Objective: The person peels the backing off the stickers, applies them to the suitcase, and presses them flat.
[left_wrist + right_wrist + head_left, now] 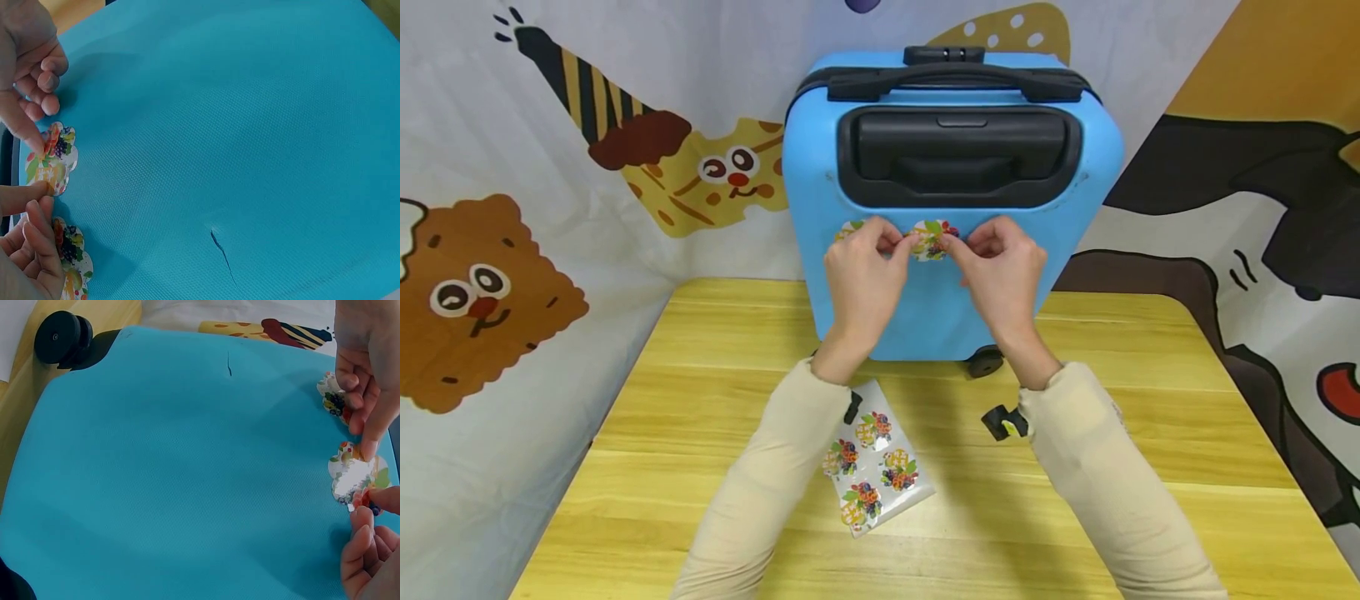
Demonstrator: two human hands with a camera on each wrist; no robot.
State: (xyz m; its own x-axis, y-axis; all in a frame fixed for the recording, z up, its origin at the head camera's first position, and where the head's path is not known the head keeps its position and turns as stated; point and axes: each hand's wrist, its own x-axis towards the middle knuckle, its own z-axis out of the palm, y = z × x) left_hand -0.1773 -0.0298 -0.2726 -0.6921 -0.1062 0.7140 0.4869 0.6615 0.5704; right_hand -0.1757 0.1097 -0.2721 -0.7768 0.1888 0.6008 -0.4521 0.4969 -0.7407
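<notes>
A round-edged fruit sticker [931, 240] lies against the front of a light blue suitcase [925, 321], below its black recessed handle. My left hand [865, 275] pinches the sticker's left edge, thumb on its printed face. At the opposite edge, my right hand [1006, 271] holds it between thumb and forefinger. In the right wrist view the sticker [350, 478] shows a bright glare and seems to sit at the suitcase surface; full contact cannot be judged. A second fruit sticker [848, 230] is on the suitcase to the left, partly hidden behind my left hand.
On the wooden table [715, 400], a white sheet [917, 496] bearing several similar stickers lies beside my left forearm. The suitcase stands upright near a cartoon-printed cloth [647, 242], one black wheel [985, 362] showing. A dark crease [222, 256] marks the suitcase shell.
</notes>
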